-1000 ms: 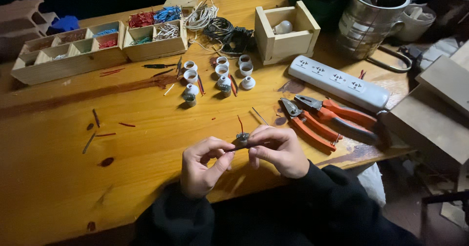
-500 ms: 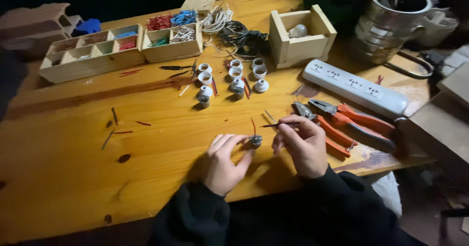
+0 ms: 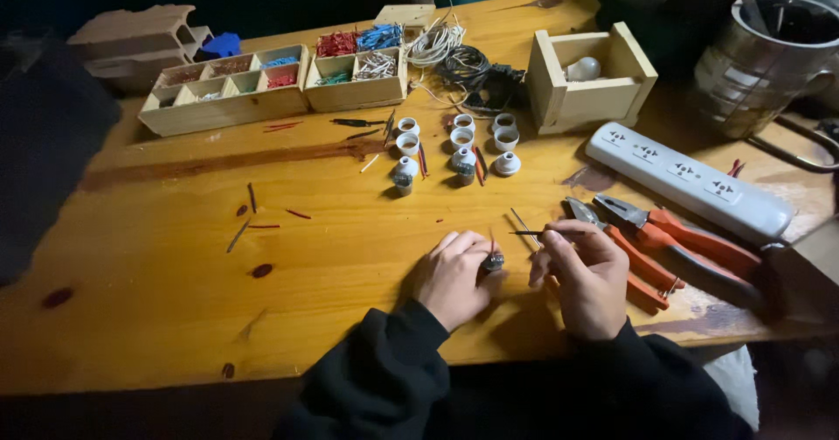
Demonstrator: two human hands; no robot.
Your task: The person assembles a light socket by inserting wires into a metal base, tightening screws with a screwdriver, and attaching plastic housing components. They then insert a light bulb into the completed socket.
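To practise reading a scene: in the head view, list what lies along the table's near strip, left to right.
Left hand → small grey lamp socket → right hand → orange-handled pliers.

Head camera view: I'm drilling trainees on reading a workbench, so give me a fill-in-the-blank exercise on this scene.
1. The left hand holds a small lamp socket, while the right hand pinches a thin ____.
2. The pliers beside the right hand have ____ handles.
3. The open wooden box holds a light ____.
4. The white power strip lies to the ____ of the pliers' jaws.

Missing words: wire; orange; bulb; right
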